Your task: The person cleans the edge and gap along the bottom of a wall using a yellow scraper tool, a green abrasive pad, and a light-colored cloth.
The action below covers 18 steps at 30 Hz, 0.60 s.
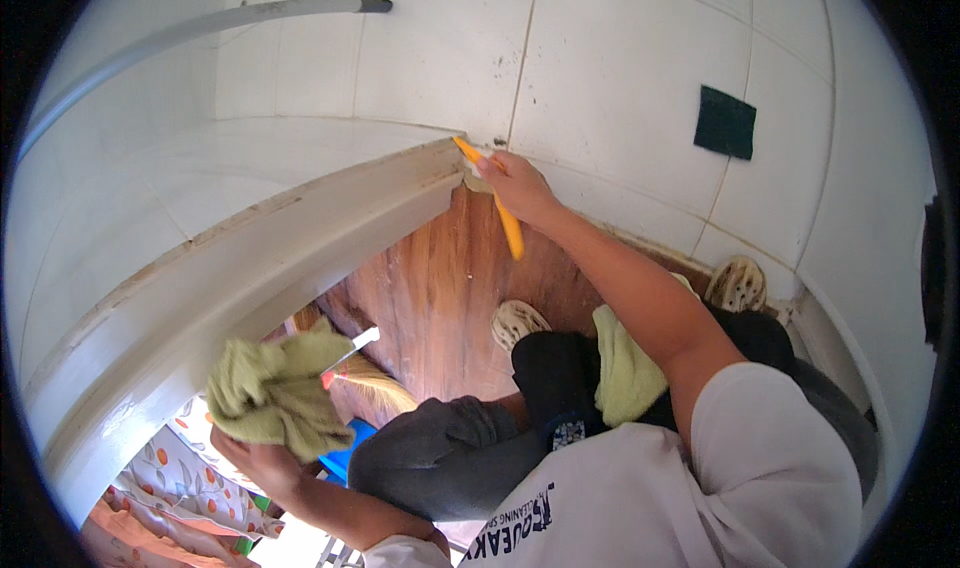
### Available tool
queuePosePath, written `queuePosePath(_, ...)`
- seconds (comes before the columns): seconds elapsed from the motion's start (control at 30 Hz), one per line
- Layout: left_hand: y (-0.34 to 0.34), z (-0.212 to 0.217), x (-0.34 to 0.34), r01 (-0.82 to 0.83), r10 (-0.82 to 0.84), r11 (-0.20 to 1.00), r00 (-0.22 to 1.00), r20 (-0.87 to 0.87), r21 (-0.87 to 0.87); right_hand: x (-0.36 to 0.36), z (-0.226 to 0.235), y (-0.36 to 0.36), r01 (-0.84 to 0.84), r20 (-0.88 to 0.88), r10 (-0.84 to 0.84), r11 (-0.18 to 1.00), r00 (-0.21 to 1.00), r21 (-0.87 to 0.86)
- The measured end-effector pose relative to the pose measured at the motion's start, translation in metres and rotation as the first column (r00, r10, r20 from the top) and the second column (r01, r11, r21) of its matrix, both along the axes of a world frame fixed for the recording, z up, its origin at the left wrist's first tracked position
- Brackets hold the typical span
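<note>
White tiled wall (620,78) | white ledge (300,228) | wooden floor (440,298)

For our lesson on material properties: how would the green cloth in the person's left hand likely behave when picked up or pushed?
The green cloth is bunched and creased in the left hand, so it is probably floppy. It likely weighs little, being held up by the fingers alone. Pushed, it would probably crumple, not roll.
</note>
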<state>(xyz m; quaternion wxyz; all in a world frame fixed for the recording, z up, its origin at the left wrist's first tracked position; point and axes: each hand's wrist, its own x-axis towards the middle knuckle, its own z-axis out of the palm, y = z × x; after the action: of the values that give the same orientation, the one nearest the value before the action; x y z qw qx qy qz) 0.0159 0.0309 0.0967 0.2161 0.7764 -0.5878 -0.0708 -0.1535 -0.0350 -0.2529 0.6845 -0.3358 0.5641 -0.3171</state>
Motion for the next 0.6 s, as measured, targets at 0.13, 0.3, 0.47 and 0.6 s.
queuePosePath(0.13,0.038,0.023,0.005,0.015,-0.013,1.000,0.961,0.276,-0.002,-0.024,0.018,-0.014,-0.166,0.179,0.147,0.981,0.973,0.097)
queuePosePath(0.3,0.021,0.011,0.006,0.188,-0.151,0.887,0.981,-0.119,0.423,-0.076,0.040,-0.052,-0.465,-0.385,0.337,0.828,0.859,-0.314)
queuePosePath(0.47,0.005,-0.077,0.021,0.176,-0.001,0.867,0.936,-0.352,0.466,-0.054,0.048,-0.064,-0.749,-0.769,0.122,0.365,0.627,-0.553)
queuePosePath(0.6,-0.014,-0.128,0.023,0.492,-0.236,0.646,0.855,-0.461,0.583,-0.035,0.031,-0.074,-0.734,-0.749,0.000,0.195,0.663,-0.650)
